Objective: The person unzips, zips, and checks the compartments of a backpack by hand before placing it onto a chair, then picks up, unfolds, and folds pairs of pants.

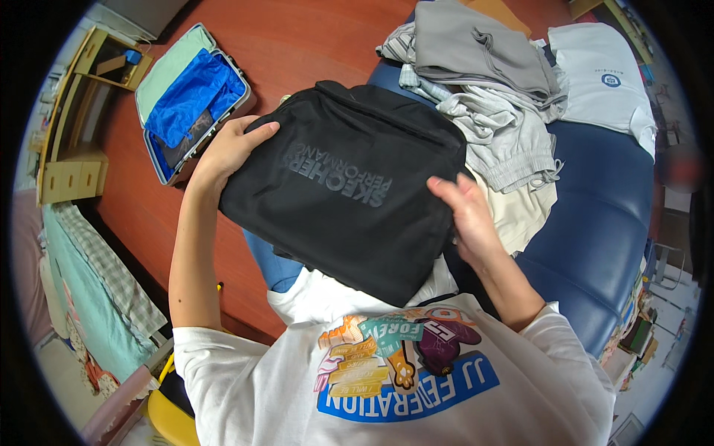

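"Where's the black garment (pixel 335 230)?"

"Mostly left of the navy couch (pixel 595 201), left hand (pixel 232 147) and right hand (pixel 470 214) gripping opposite edges, thumbs on top, other fingers mostly hidden."

"Its direction?"

"Long axis slants toward the couch; print (pixel 349 178) upside down."

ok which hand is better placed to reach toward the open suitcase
Probably the left: the left hand grips the black fabric item on the side toward the open suitcase, while the right hand grips its other side, near the clothes pile on the blue padded seat.
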A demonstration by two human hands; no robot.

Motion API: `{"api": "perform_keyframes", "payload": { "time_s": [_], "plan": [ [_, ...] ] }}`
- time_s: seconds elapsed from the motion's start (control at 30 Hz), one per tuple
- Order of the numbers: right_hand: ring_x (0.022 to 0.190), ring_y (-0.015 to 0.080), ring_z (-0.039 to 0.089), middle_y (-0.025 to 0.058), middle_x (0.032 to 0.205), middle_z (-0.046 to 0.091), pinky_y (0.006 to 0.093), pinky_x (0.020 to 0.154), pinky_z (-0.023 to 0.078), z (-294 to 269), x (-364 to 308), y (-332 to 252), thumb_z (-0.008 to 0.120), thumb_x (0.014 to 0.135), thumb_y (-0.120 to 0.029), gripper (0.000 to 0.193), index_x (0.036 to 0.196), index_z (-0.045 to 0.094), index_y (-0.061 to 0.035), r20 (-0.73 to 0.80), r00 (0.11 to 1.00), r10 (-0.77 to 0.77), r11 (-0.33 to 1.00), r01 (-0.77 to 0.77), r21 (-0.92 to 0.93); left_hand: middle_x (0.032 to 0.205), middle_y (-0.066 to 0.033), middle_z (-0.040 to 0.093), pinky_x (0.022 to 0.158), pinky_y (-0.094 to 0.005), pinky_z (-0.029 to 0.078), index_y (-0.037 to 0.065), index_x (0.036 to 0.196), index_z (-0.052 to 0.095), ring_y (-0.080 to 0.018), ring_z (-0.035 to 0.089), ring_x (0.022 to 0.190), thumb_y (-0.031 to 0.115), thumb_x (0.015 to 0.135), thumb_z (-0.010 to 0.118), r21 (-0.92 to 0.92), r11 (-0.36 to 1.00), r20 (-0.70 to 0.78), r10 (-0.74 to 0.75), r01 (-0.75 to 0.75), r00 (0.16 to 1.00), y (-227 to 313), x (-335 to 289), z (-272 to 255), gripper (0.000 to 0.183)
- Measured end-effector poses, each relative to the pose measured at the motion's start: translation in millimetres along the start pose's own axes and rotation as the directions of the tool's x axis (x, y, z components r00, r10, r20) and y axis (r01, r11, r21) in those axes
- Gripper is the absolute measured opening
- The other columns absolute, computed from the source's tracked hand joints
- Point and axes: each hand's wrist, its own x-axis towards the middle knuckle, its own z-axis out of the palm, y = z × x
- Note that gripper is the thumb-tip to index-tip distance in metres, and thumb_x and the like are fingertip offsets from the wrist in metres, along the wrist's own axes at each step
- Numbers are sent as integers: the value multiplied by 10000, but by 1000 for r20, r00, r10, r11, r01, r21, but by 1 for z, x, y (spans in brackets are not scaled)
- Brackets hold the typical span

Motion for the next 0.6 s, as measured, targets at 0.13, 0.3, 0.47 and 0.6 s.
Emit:
{"api": "perform_keyframes", "payload": {
  "time_s": [0.13, 0.3, 0.47, 0.6],
  "plan": [
    [904, 103, 650, 62, 1046, 703, 257, 818, 516, 13, -15, -56, 597, 977, -146, 231, 1118, 639, 32, 64, 968, -241, 969, 236, 75, 888, -57, 708, 704, -240, 533, -59, 1040, 687, -96, 659, 756, 229, 943, 676, -208, 963, -155, 141, -172, 978, 8, -16, 3, 304],
    [888, 62, 598, 34, 994, 683, 228, 795, 484, 30, -62, -46, 619, 994, -138, 205, 1105, 639, 33, 67, 898, -435, 887, 440, -142, 818, 24, 653, 676, -193, 471, 7, 961, 687, -36, 581, 723, 208, 948, 682, -146, 926, -239, 309, -348, 921, 9, -25, 2, 201],
    [526, 118, 572, 49, 712, 613, 254, 503, 464, 31, -45, 40, 622, 988, -244, 323, 808, 602, 23, 135, 959, 251, 961, -230, -156, 772, -63, 653, 678, -294, 482, -27, 928, 658, -109, 585, 721, 268, 924, 704, 373, 843, -131, 462, -388, 877, -27, 21, -4, 299],
    [566, 135, 620, 92, 733, 664, 259, 516, 482, 21, -28, 44, 588, 1005, -349, 422, 834, 623, 36, 180, 961, 208, 972, -183, -147, 838, -199, 672, 704, -473, 511, 11, 876, 604, -407, 649, 841, 317, 910, 677, 775, 589, -238, 610, -231, 756, -31, 25, 36, 317]
  ]
}}
